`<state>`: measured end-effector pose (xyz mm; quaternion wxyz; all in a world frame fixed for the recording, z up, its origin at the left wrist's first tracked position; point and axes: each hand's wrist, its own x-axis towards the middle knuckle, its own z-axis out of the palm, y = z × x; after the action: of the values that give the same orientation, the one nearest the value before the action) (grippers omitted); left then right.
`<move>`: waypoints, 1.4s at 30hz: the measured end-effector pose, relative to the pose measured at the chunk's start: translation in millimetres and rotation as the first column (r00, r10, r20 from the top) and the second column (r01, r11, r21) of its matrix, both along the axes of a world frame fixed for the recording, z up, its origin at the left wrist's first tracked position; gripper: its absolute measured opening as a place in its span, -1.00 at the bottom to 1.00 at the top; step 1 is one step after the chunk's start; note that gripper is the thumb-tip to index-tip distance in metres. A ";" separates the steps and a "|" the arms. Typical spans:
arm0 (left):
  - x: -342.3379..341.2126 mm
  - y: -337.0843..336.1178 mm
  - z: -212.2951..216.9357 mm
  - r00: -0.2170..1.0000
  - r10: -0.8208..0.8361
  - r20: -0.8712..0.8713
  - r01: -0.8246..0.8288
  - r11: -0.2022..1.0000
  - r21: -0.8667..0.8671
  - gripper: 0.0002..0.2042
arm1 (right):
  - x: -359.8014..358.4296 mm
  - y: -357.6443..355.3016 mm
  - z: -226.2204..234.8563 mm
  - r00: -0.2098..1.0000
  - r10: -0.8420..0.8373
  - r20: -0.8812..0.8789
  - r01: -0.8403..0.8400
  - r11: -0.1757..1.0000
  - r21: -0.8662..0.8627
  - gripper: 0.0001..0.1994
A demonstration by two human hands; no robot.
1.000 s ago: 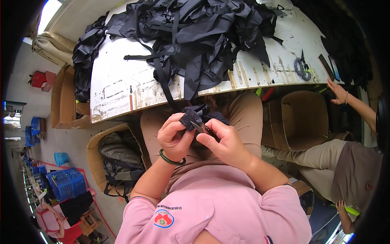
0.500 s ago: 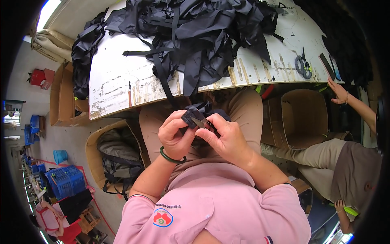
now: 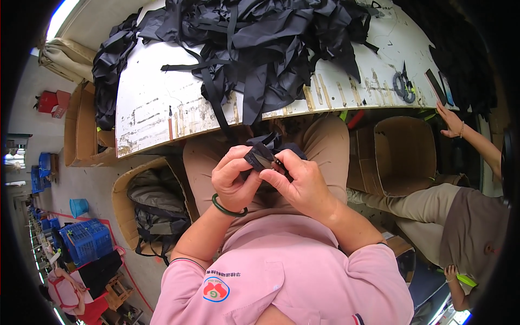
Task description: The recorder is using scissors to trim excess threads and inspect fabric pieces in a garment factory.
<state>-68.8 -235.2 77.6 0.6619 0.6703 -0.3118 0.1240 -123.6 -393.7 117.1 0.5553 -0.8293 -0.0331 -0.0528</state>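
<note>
Over my lap, my left hand (image 3: 235,176) pinches a folded piece of black fabric (image 3: 259,147) between thumb and fingers. My right hand (image 3: 300,177), closed just beside it, holds small thread snips (image 3: 264,161) with a pointed grey blade. The blade lies against the fabric; the handle is mostly hidden under my right fingers. More of the black cloth hangs beyond my hands toward the table edge. A large heap of black fabric pieces and straps (image 3: 260,49) covers the far part of the white table (image 3: 157,108).
Dark-handled scissors (image 3: 404,86) lie on the table's right side. An open cardboard box (image 3: 405,154) stands under it, and another box with a grey-black bag (image 3: 157,203) is at my left. A co-worker's hand (image 3: 450,120) rests at the table's right edge.
The snips' blade has tilted slightly and sits closer in against the fabric. Both hands stay almost in place, and the whole view has shifted slightly.
</note>
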 end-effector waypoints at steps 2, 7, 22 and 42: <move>-0.1 0.2 -0.5 1.000 -0.026 0.015 0.026 1.000 0.001 -0.81 | -0.1 0.1 -0.1 1.000 0.002 0.006 -0.002 1.000 -0.010 -0.67; -0.2 0.8 -1.3 0.999 -0.026 0.023 0.026 0.999 0.026 -0.81 | -1.3 0.1 -1.9 1.000 -0.016 0.023 0.016 1.000 -0.015 -0.68; 1.6 1.3 -5.0 0.995 -0.101 0.017 0.100 0.995 0.028 -0.83 | -2.7 -4.2 -2.3 1.000 -0.009 -0.014 0.009 1.000 -0.016 -0.70; 22.3 15.0 7.0 0.614 -0.631 -0.473 0.577 0.769 -0.277 -0.92 | 0.0 -46.3 21.5 0.941 0.238 -0.242 -0.257 0.965 -0.050 -0.63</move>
<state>-46.5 -220.3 84.7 0.7559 0.4993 -0.3128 -0.2854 -123.6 -440.0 138.6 0.5238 -0.8406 -0.0737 0.1168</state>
